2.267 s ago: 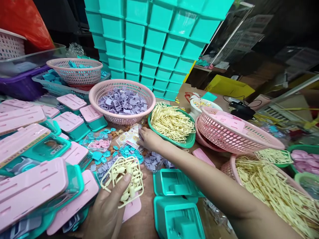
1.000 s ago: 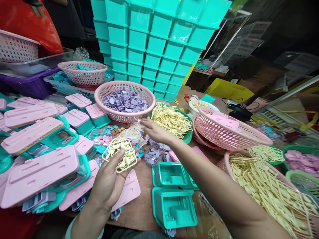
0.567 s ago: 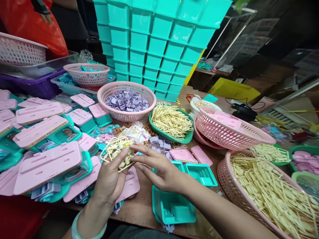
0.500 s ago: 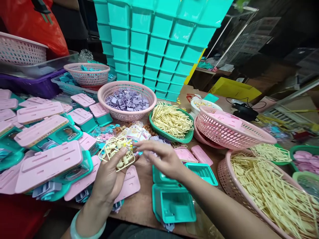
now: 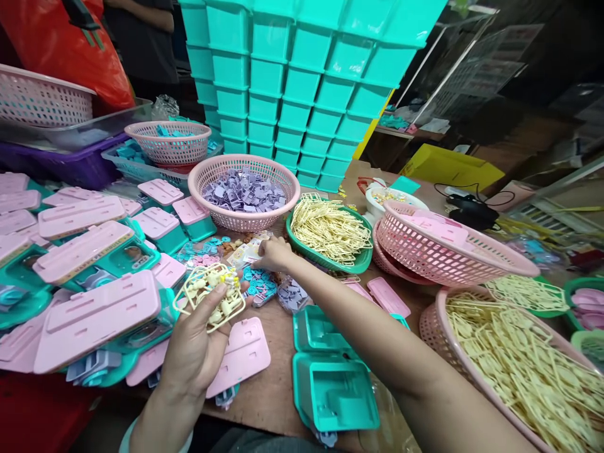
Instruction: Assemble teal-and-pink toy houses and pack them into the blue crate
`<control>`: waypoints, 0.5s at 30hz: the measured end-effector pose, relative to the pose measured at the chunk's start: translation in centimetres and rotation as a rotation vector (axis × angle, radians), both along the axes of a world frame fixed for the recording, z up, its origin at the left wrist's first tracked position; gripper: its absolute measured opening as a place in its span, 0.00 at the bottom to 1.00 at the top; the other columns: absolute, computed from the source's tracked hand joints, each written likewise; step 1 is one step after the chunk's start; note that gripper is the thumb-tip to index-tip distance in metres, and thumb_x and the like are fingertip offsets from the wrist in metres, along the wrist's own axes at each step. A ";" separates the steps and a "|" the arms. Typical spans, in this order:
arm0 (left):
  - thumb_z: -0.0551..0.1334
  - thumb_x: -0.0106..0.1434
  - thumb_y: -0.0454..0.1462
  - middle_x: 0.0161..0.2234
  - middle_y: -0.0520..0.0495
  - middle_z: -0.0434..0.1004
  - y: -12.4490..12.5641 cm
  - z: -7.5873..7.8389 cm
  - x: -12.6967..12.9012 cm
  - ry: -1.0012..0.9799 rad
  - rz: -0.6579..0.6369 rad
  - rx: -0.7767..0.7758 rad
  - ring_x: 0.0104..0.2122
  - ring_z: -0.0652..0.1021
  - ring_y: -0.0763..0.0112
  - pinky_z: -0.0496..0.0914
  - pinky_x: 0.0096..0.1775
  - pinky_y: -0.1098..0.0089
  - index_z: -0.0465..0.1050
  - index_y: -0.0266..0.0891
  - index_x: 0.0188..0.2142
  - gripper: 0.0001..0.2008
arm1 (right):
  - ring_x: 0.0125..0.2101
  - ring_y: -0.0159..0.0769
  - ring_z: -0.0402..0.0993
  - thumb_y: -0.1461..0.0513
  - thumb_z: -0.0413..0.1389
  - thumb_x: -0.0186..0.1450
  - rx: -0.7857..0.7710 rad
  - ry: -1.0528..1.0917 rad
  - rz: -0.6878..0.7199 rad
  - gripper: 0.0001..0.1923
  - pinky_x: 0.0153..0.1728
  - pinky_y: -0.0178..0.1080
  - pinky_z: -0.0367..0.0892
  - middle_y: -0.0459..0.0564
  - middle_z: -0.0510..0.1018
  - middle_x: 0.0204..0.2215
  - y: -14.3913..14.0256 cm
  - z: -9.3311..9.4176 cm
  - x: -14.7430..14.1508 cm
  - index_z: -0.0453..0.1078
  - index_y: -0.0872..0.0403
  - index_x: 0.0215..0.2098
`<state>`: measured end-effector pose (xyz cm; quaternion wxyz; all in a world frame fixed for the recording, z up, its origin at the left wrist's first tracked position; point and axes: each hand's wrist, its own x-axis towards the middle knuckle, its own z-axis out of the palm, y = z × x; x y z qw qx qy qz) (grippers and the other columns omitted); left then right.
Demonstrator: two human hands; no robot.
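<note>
My left hand [image 5: 191,355] is shut on a cream plastic frame of small parts [image 5: 210,297], held up over the table's near edge. My right hand [image 5: 274,254] reaches forward, fingers curled down onto a small pile of sticker sheets [image 5: 246,253] lying in front of the pink basket of purple pieces [image 5: 243,221]. I cannot see whether its fingers grip a sheet. Small bags of blue discs [image 5: 258,286] and purple bits [image 5: 292,294] lie just under my right wrist.
Pink-lidded teal boxes [image 5: 94,314] crowd the left. Open teal boxes [image 5: 333,393] and a loose pink lid [image 5: 243,355] lie near me. A green tray [image 5: 359,259] and a big pink basket [image 5: 438,309] hold cream frames. Stacked teal bins [image 5: 292,82] rise behind.
My right hand, which had come back beside the cream frame, has reached forward again onto the sticker sheets. My left hand still holds the frame, a little lower and to the left.
</note>
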<state>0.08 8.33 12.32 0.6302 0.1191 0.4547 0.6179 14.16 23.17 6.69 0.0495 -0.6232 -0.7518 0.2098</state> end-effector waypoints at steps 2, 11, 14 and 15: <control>0.65 0.61 0.25 0.45 0.40 0.85 0.2 0.0 0.1 -0.009 0.003 -0.003 0.39 0.86 0.58 0.84 0.39 0.61 0.77 0.36 0.50 0.18 | 0.47 0.50 0.76 0.56 0.65 0.63 0.026 0.050 0.009 0.11 0.47 0.43 0.69 0.58 0.82 0.44 -0.1 0.1 0.4 0.79 0.54 0.41; 0.69 0.58 0.26 0.44 0.42 0.86 -0.3 0.6 1.6 -0.016 -0.036 0.001 0.38 0.86 0.59 0.83 0.43 0.61 0.76 0.38 0.54 0.24 | 0.40 0.38 0.80 0.61 0.52 0.73 0.489 0.611 -0.017 0.11 0.44 0.39 0.74 0.51 0.84 0.40 -6.7 5.3 5.2 0.77 0.54 0.43; 0.72 0.52 0.27 0.45 0.44 0.86 -1.2 0.8 3.1 -0.066 -0.207 0.013 0.41 0.85 0.57 0.83 0.44 0.59 0.77 0.41 0.53 0.28 | 0.58 0.41 0.74 0.64 0.54 0.71 0.616 0.801 0.227 0.10 0.60 0.49 0.68 0.48 0.82 0.51 -12.1 6.3 7.2 0.78 0.47 0.41; 0.73 0.50 0.27 0.44 0.44 0.86 -1.6 0.8 3.6 -0.093 -0.274 0.008 0.42 0.85 0.55 0.82 0.45 0.59 0.78 0.42 0.52 0.28 | 0.63 0.41 0.69 0.65 0.54 0.70 0.589 0.792 0.272 0.11 0.64 0.52 0.65 0.47 0.79 0.56 -13.6 6.2 7.8 0.78 0.46 0.41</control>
